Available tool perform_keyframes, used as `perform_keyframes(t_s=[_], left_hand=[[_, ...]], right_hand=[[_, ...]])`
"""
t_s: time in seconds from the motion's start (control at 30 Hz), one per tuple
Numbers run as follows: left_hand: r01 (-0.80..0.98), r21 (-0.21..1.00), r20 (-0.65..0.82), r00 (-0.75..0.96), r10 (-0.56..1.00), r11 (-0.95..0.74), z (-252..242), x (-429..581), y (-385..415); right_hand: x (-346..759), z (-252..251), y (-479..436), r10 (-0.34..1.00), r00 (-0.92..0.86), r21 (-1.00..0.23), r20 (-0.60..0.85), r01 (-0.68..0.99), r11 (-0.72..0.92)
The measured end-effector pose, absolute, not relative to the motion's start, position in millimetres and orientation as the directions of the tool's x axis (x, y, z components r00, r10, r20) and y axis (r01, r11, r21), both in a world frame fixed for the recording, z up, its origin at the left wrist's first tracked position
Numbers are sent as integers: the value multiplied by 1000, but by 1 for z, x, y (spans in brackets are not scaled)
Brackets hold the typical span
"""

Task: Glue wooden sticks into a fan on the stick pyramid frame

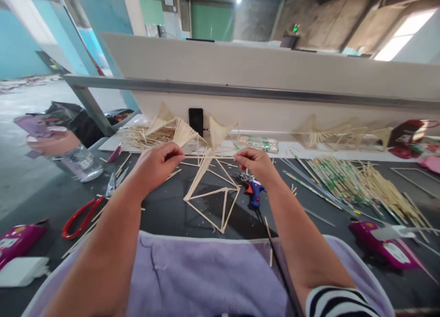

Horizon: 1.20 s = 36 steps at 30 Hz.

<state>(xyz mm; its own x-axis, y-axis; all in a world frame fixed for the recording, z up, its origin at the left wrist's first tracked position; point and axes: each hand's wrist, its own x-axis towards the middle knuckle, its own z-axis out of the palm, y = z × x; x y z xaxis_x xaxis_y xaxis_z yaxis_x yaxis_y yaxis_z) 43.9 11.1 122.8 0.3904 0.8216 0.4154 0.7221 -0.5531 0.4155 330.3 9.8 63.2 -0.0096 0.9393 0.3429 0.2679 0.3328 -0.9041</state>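
Observation:
A thin wooden stick [209,157] runs level between my hands. My left hand [161,163] pinches its left end, and my right hand [252,161] pinches its right end. Below and behind the stick, a frame of glued wooden sticks [224,209] lies on the dark table, with triangular sections toward me and fanned sticks [217,133] rising at its back. Close to my right hand, just below it, rests a blue glue gun [255,193] with its cable trailing toward me.
Red-handled scissors [82,218], a water bottle [74,156] and a magenta tool [22,241] are at the left. Stick piles stand behind my left hand. Wrapped stick bundles [340,182] and another magenta tool [383,246] lie right. A phone [196,121] leans at the back.

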Motion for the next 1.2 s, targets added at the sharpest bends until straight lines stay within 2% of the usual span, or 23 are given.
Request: perform_keyframes(t_s=[0.07, 0.13, 0.2, 0.27, 0.4, 0.5, 0.57, 0.67, 0.77, 0.9, 1.03, 1.2], left_hand=[[732, 378, 525, 335, 782, -567, 124, 54, 0], [715, 346, 625, 308, 717, -608, 123, 67, -11], [663, 330, 690, 316, 652, -671, 120, 80, -22], [590, 352, 719, 327, 614, -727, 117, 89, -29], [486, 461, 726, 274, 630, -742, 111, 90, -25], [459, 537, 721, 187, 668, -708, 108, 84, -14], [498, 542, 694, 189, 694, -677, 108, 81, -8], [585, 455, 635, 314, 705, -671, 109, 82, -7], [548, 401, 588, 460, 665, -734, 108, 87, -9], [495, 432, 486, 576, 657, -754, 106, 92, -11], [536, 485, 392, 573, 720, -691, 104, 92, -10], [602, 521, 177, 618, 766, -606, 95, 87, 1]], right_hand=[[325, 65, 6, 889, -97, -752, 448, 497, 434], [317, 68, 1, 830, -237, -552, 505, 650, 522], [310, 70, -4, 780, -341, -385, 524, 723, 574], [304, 72, -9, 749, -344, -316, 566, 748, 583], [304, 74, -13, 742, -161, -392, 651, 765, 511], [306, 77, -14, 777, -6, -495, 629, 769, 406], [306, 79, -16, 807, 75, -597, 585, 714, 367], [301, 81, -19, 854, 108, -786, 509, 463, 410], [294, 82, -21, 896, 38, -888, 441, 159, 431], [284, 78, -21, 932, -59, -933, 358, -68, 354], [280, 72, -19, 953, -103, -955, 284, -119, 272], [293, 68, -10, 955, 59, -945, 292, -138, 297]])
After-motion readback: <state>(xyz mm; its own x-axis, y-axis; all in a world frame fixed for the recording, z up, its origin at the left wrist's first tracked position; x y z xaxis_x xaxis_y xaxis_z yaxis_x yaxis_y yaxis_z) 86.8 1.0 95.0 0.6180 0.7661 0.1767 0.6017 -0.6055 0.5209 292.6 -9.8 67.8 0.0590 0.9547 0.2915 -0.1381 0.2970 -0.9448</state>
